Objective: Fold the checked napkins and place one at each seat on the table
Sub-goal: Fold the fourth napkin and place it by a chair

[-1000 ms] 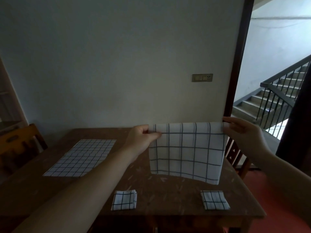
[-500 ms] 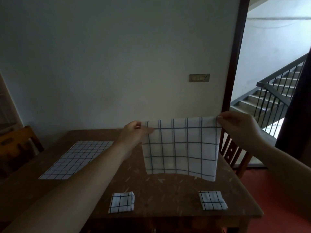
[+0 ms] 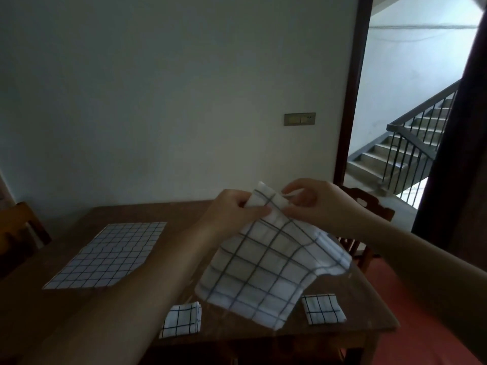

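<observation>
1. A brown wooden bench stands against a pale wall; a wooden chair sits at its left end, another chair at its right.
2. An unfolded checked napkin lies flat on the bench's left part.
3. A large-checked napkin hangs above the bench's right half; its top corners are brought together.
4. The left hand and right hand pinch those corners, close together.
5. Two folded napkins lie near the front edge, well apart: left one; right one.
</observation>
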`<act>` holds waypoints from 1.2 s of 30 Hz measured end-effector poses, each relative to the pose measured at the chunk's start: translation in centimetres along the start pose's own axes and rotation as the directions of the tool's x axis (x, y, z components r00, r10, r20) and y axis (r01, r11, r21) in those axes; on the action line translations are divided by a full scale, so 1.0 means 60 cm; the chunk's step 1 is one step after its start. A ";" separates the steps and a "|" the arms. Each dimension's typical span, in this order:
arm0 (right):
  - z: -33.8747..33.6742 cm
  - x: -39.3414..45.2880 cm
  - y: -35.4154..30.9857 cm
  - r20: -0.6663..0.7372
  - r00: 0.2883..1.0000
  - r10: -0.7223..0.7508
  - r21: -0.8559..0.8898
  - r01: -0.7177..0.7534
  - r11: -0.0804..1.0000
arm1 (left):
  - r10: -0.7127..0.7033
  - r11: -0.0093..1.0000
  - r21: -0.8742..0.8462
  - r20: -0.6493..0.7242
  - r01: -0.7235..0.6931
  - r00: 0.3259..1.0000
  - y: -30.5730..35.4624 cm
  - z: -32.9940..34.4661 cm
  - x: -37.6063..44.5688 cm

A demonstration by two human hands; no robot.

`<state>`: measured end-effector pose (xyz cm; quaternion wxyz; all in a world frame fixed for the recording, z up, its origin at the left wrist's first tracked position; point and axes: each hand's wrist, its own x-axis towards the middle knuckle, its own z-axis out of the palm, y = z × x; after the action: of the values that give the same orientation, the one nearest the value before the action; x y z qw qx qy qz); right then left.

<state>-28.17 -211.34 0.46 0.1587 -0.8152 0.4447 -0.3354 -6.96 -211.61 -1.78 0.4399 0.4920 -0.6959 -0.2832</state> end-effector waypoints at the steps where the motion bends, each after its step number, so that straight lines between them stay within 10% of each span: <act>1: -0.002 -0.008 0.011 0.024 1.000 0.014 0.023 -0.015 1.000 | -0.025 0.999 -0.042 -0.029 0.024 0.999 -0.005 -0.007 -0.003; 17: 0.012 -0.024 0.029 0.023 0.995 -0.099 -0.118 0.101 0.988 | -0.197 0.935 -0.310 -0.043 0.175 0.979 -0.023 -0.032 -0.027; 23: -0.002 -0.015 0.021 0.043 0.991 -0.123 -0.081 0.126 0.989 | 0.103 0.994 0.037 0.057 -0.105 0.993 0.010 -0.053 -0.043; 29: -0.018 -0.006 0.020 0.082 0.991 -0.108 -0.101 0.116 0.988 | 0.375 0.816 0.418 0.143 -0.400 0.916 0.028 -0.059 -0.028; 36: -0.031 -0.007 0.022 0.112 0.990 -0.085 -0.099 0.096 0.991 | 0.218 0.718 0.624 0.216 -0.307 0.952 0.040 -0.063 -0.023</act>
<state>-30.41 -211.65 0.91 0.1246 -0.8586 0.4149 -0.2742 -4.45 -209.33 1.45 0.2319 0.4910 -0.8396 0.0111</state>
